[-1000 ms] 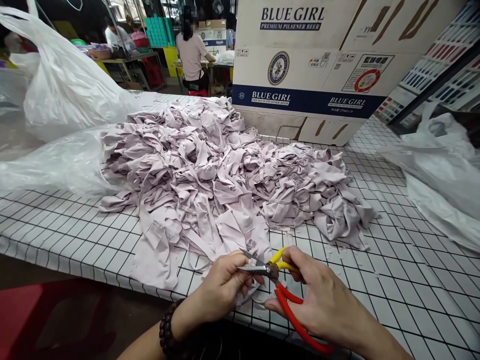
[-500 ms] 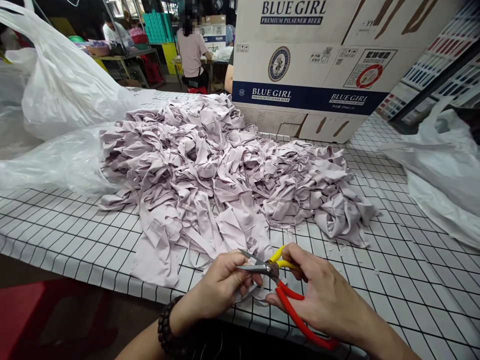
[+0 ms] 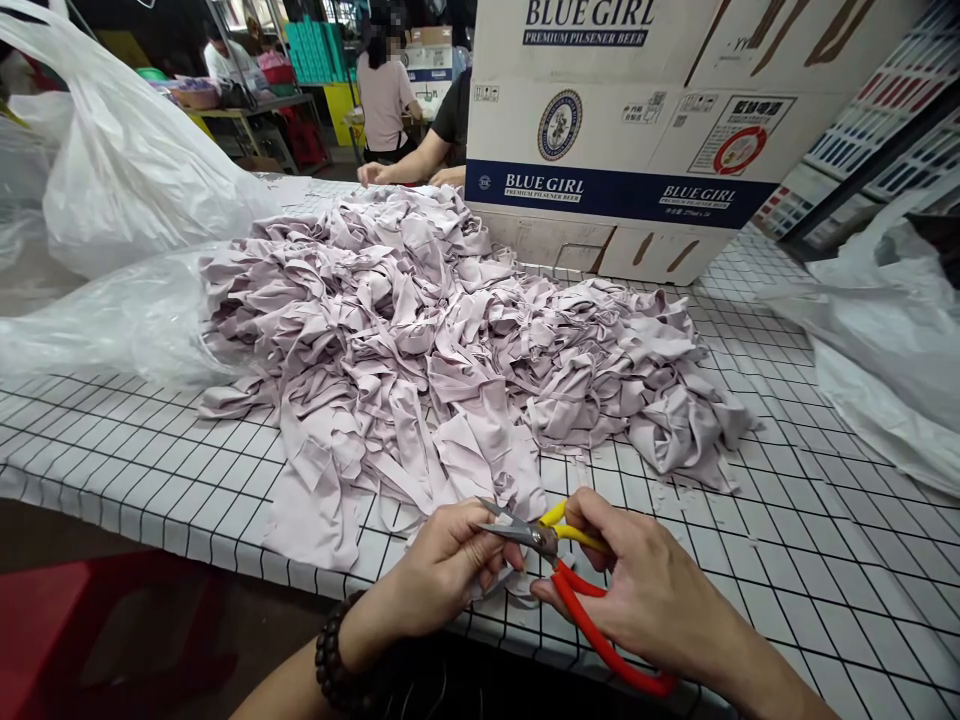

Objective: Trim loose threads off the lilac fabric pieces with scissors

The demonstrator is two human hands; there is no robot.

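Note:
My right hand (image 3: 652, 580) is wrapped around scissors (image 3: 604, 645) with one red handle and one yellow handle. Their blades are slightly apart and point left, right at the fingers of my left hand (image 3: 442, 565). Between those fingers is pinched a small piece of pale lilac fabric (image 3: 517, 585), partly hidden by the blades and fingers. Beyond both hands spreads a large heap of pale lilac fabric pieces (image 3: 390, 290), with loose strips hanging toward the near table edge.
The table (image 3: 810, 590) has a white cloth with a black grid. A large beer carton (image 3: 600, 120) stands behind the heap. Plastic bags (image 3: 142, 180) lie at left, another bag (image 3: 885, 340) at right. A red stool (image 3: 82, 620) is below left. A co-worker's arm (image 3: 412, 160) rests beyond the heap.
The scissor blades have closed a little. Behind the carton, a co-worker's arm and dark sleeve have reached out to the left over the table's far side. My hands have barely moved.

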